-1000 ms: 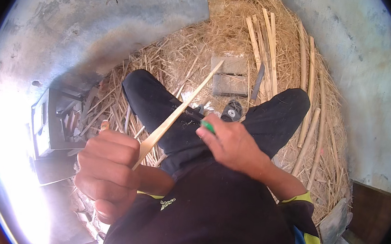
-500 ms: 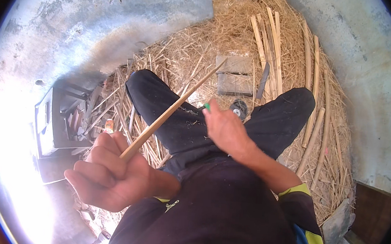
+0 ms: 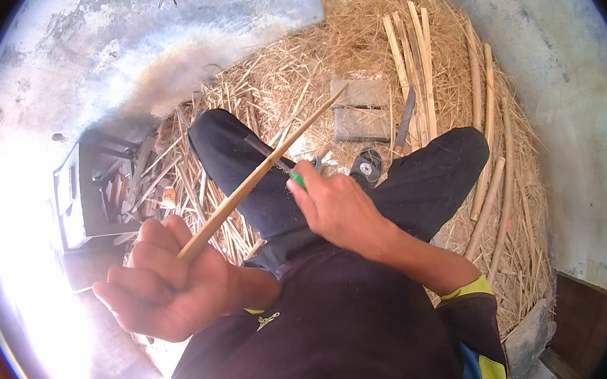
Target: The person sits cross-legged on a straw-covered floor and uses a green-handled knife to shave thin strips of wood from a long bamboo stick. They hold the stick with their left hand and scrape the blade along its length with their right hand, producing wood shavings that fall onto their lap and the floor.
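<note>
My left hand [image 3: 173,279] is closed around the thick end of a long, tapered wooden stick [image 3: 246,189]. The stick slants up and to the right, its thin tip pointing away from me. In my right hand [image 3: 345,211], the fingers are wrapped around the green handle of a knife [image 3: 296,179]. Its dark blade reaches left past the stick, above my left thigh, and the stick crosses in front of part of it. Whether the blade touches the stick, I cannot tell.
Straw and shavings [image 3: 359,43] cover the ground ahead. Beyond my feet lie two flat blocks [image 3: 362,124], a dark long blade [image 3: 406,119] and several wooden strips [image 3: 429,78]. Poles [image 3: 485,133] lie at right. At left are a dark frame [image 3: 105,226] and a small orange-and-white container [image 3: 168,198].
My right hand has moved left with the knife, and the blade now shows beyond the stick. The left hand keeps its grip on the stick, shifted slightly left and nearer me.
</note>
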A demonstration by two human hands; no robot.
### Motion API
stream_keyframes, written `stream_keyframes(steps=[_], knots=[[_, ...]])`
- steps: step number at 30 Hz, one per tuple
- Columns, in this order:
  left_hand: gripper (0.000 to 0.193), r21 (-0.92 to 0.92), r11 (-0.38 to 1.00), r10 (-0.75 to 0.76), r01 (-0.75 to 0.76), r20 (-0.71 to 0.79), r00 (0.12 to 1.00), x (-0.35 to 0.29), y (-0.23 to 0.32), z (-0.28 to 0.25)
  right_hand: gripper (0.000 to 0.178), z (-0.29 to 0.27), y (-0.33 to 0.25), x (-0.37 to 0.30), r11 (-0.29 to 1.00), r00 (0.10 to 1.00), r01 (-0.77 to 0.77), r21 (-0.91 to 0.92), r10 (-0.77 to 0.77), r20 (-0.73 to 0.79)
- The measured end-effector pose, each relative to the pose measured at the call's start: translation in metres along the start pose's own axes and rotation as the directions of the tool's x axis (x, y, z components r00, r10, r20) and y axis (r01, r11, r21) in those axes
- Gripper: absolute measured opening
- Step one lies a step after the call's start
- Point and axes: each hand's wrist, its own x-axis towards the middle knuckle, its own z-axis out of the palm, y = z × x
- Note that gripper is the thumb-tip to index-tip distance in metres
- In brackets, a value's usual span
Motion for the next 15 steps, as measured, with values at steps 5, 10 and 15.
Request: stream_keyframes(steps=[5, 10, 15], knots=[[0.046, -0.122, 0.988, -0.096, 0.097, 0.010, 0.995, 0.005, 0.002, -0.010, 0.026, 0.005, 0.035, 0.010, 0.993, 0.998, -0.054, -0.104, 0.051, -0.030], [0.046, -0.106, 0.994, -0.022, 0.032, 0.099, 0.995, 0.005, -0.001, -0.009, 0.024, 0.011, 0.038, 0.017, 0.990, 0.997, -0.075, -0.120, 0.072, -0.033], [0.046, -0.177, 0.980, -0.051, 0.085, 0.187, 0.981, 0.006, 0.000, -0.016, 0.022, 0.003, 0.035, 0.020, 0.989, 0.998, -0.020, -0.144, 0.012, -0.060]])
